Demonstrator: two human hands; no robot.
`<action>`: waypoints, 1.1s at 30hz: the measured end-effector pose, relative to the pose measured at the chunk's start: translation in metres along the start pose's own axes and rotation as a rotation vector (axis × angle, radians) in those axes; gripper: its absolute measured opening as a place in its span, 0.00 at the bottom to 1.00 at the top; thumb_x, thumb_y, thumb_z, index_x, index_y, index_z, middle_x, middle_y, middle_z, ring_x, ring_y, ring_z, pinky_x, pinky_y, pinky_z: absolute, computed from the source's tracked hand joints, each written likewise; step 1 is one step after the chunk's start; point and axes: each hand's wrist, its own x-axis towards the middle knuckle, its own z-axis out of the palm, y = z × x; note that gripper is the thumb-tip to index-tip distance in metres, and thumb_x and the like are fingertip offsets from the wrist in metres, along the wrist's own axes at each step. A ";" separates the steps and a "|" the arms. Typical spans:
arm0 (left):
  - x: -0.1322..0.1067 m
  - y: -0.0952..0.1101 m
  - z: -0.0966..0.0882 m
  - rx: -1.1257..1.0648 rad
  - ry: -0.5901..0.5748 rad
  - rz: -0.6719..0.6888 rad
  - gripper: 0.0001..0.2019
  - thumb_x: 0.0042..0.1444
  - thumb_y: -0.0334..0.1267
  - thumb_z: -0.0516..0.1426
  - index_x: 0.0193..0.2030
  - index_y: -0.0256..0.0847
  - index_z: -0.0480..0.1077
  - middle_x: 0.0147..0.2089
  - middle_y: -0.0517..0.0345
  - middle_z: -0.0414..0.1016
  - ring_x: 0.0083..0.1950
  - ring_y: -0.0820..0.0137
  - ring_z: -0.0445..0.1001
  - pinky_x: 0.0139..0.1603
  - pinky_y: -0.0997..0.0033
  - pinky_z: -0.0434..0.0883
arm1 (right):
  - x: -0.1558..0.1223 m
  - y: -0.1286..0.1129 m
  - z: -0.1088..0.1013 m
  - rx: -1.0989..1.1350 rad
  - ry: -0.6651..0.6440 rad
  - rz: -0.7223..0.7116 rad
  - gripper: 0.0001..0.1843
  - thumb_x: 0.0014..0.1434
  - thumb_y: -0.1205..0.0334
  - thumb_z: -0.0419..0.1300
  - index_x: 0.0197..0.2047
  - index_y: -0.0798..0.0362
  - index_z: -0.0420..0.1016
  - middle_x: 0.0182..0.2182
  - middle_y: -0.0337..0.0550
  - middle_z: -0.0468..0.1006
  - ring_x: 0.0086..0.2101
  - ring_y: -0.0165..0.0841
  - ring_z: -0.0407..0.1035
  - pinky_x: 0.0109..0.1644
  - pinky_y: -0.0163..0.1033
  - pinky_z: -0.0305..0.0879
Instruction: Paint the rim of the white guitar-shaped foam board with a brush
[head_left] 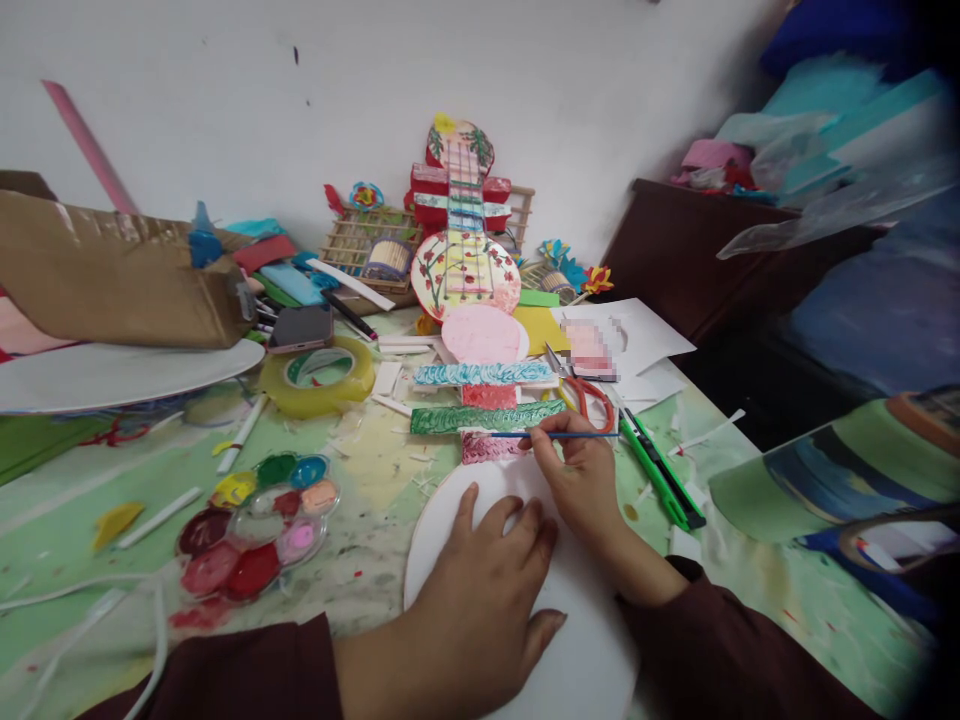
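My left hand lies flat with spread fingers on a white oval board. In my right hand is a thin blue paintbrush, pinched near its bristle end. The brush lies across the top of a dark pink painted strip, just below a green painted crosspiece. Farther up are a blue-and-white painted crosspiece and a pale pink oval. Left of the board, a paint palette holds wells of several colours.
A green box cutter and orange-handled scissors lie to the right. Yellow tape and a cardboard box sit left. A painted model guitar leans at the back wall. A green painted cylinder stands far right.
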 end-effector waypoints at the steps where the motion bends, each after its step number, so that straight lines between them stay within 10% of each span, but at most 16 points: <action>1: 0.000 0.000 0.000 0.003 0.001 0.000 0.30 0.66 0.53 0.40 0.67 0.35 0.56 0.67 0.43 0.59 0.65 0.48 0.54 0.64 0.33 0.46 | 0.000 0.001 0.001 0.008 -0.009 -0.006 0.07 0.56 0.59 0.57 0.28 0.50 0.67 0.23 0.38 0.76 0.28 0.33 0.72 0.36 0.39 0.65; 33: 0.000 -0.001 -0.004 -0.018 -0.073 -0.017 0.31 0.63 0.50 0.49 0.69 0.37 0.52 0.69 0.44 0.56 0.67 0.49 0.53 0.65 0.32 0.45 | -0.001 -0.002 -0.004 0.054 0.021 -0.004 0.05 0.55 0.61 0.57 0.28 0.49 0.65 0.23 0.37 0.73 0.26 0.33 0.71 0.34 0.39 0.66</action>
